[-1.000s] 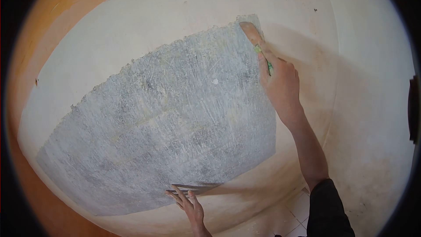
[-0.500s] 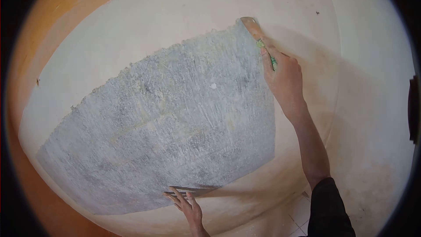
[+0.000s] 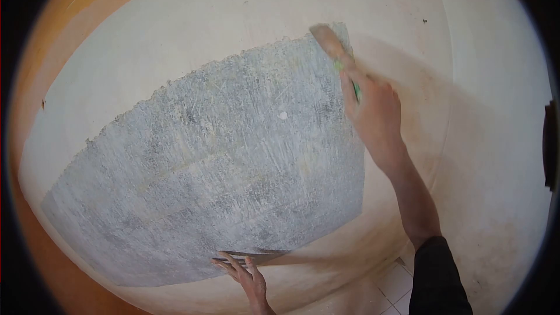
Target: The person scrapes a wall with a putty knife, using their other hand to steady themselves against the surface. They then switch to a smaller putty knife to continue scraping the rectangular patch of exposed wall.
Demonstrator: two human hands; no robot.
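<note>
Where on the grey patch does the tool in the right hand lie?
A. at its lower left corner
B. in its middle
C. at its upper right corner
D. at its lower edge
C: the right hand grips a scraper, blurred, whose tip lies at the upper right corner of the grey patch on the wall.

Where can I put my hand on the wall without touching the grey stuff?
The cream wall is bare above the grey patch, up to the orange edge, and right of the right hand. Crowded: the patch's top corner at the scraper, and its bottom edge at the left hand.
</note>
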